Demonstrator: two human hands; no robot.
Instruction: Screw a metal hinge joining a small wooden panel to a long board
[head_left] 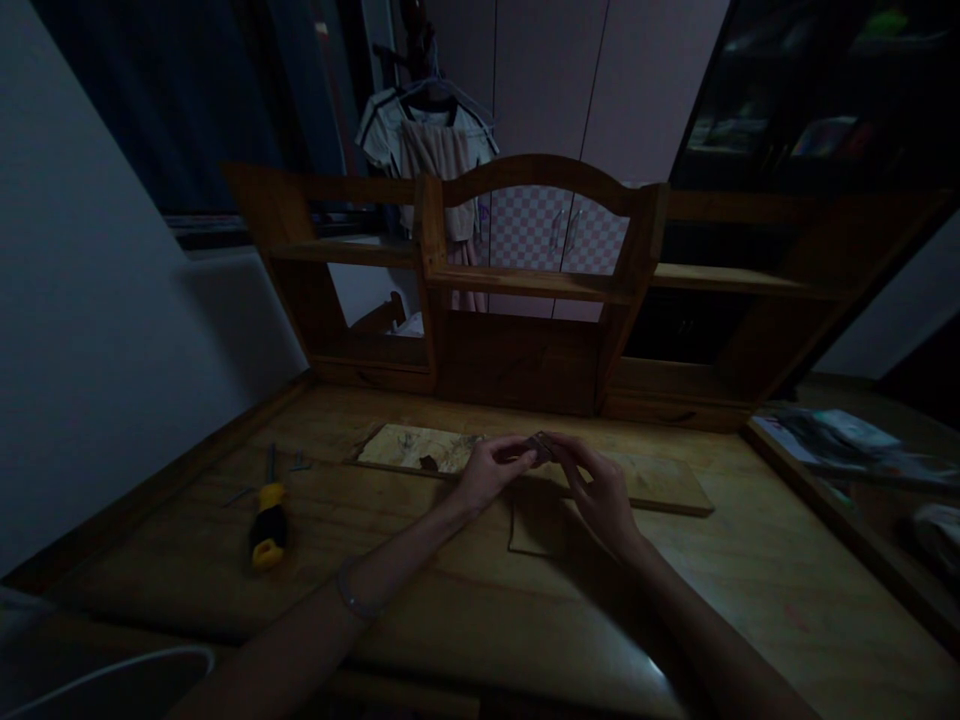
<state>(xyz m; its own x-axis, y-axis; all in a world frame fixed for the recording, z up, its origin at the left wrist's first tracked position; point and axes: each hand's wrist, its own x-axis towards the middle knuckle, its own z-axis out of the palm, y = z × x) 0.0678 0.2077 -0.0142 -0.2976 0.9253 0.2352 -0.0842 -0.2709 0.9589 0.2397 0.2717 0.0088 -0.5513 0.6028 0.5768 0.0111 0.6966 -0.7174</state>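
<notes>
My left hand (491, 470) pinches a small, dark, flat piece (538, 446) above the middle of the desk. On its other side, the fingertips of my right hand (604, 495) are closed on the same piece. Its kind is too dark and small to make out. Below and behind the hands lies a long wooden board (667, 482), with rough, dark-stained patches at its left end. A thin brownish square sheet (534, 528) rests on the desk under my hands, partly in shadow. Off to the left is a yellow and black screwdriver (270, 520).
Small metal pieces (300, 461) lie by the screwdriver on the wooden desk (420, 610). A wooden shelf unit (525, 285) stands along the back. At the right, a lower surface bears papers and bags (847, 432). A white cable (150, 657) curves at lower left.
</notes>
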